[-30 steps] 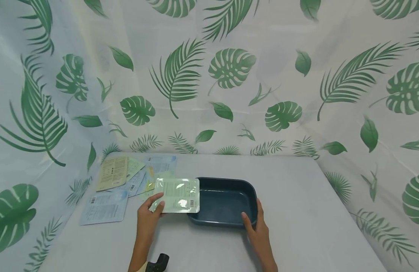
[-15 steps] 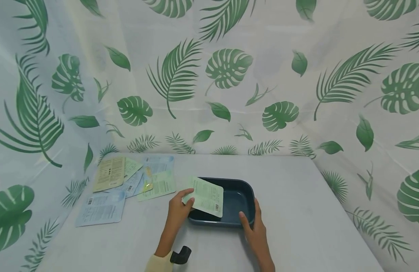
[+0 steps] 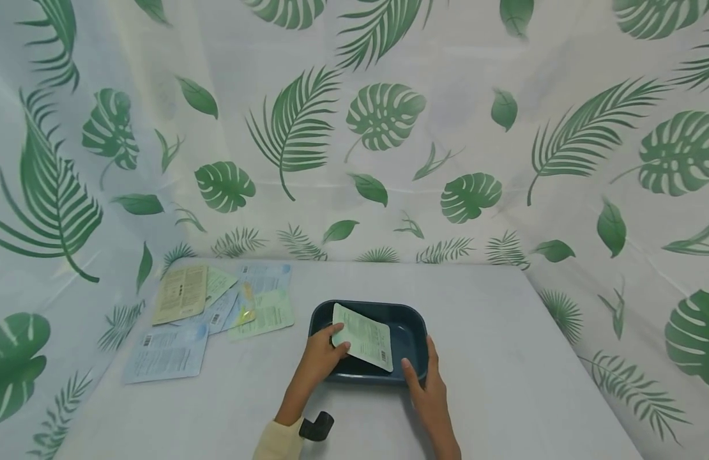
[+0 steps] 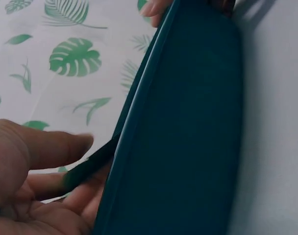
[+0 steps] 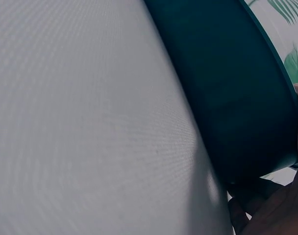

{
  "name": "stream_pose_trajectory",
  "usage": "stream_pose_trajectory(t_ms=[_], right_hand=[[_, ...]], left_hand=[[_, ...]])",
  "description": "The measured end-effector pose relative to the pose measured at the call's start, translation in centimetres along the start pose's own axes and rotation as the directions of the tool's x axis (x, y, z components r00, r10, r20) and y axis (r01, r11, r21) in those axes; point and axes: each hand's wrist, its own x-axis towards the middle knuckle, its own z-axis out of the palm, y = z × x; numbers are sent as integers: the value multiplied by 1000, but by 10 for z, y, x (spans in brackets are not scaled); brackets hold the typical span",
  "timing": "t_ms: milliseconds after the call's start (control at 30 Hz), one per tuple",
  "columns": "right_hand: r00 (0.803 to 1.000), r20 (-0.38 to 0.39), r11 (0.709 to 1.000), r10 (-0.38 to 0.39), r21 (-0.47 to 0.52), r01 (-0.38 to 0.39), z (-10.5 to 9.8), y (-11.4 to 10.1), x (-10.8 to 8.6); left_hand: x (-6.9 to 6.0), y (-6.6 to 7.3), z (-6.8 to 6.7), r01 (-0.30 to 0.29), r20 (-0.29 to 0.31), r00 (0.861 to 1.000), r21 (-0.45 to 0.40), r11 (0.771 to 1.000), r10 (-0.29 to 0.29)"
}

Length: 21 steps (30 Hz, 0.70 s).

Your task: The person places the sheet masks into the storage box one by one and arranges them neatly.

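A flat, pale green packet point(image 3: 363, 337) with printed text and a barcode lies tilted inside the dark blue rectangular tray point(image 3: 412, 332). My left hand point(image 3: 322, 354) pinches its left end between thumb and fingers, above the tray's left part. In the left wrist view, the thumb point(image 4: 61, 149) is near the tray wall point(image 4: 173, 127), and the packet's edge shows dark between thumb and fingers. My right hand point(image 3: 430, 390) grips the tray's right end, thumb at the rim and fingers along the outer wall. The right wrist view shows only part of that hand point(image 5: 274, 210).
Several flat packets lie at the table's left: a beige one point(image 3: 181, 295), a blue one point(image 3: 166, 354), a green one point(image 3: 268, 313) and others overlapping. A leaf-patterned curtain point(image 3: 308, 211) stands behind the white table point(image 3: 504, 358). A black device point(image 3: 317, 426) sits at my left wrist.
My left hand has carried the green packet rightward from beside the packets, over the tray's left rim and into the tray. The right hand keeps its grip on the tray.
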Motion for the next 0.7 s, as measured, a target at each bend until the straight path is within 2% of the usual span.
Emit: stream_pose_trajectory(t_ms=[167, 367, 567, 700], right_hand=[[1000, 1, 1000, -5, 9, 5, -1, 0, 0], [1000, 11, 1000, 10, 10, -10, 0, 1, -1], [1000, 10, 1000, 26, 2, -26, 1, -1, -2], [999, 9, 999, 35, 8, -35, 0, -4, -1]], left_hand=[[3, 0, 3, -3, 88, 996, 114, 994, -7], [3, 1, 10, 2, 145, 989, 247, 969, -38], [5, 1, 21, 11, 136, 989, 353, 935, -63], [9, 1, 26, 38, 115, 989, 388, 921, -89]])
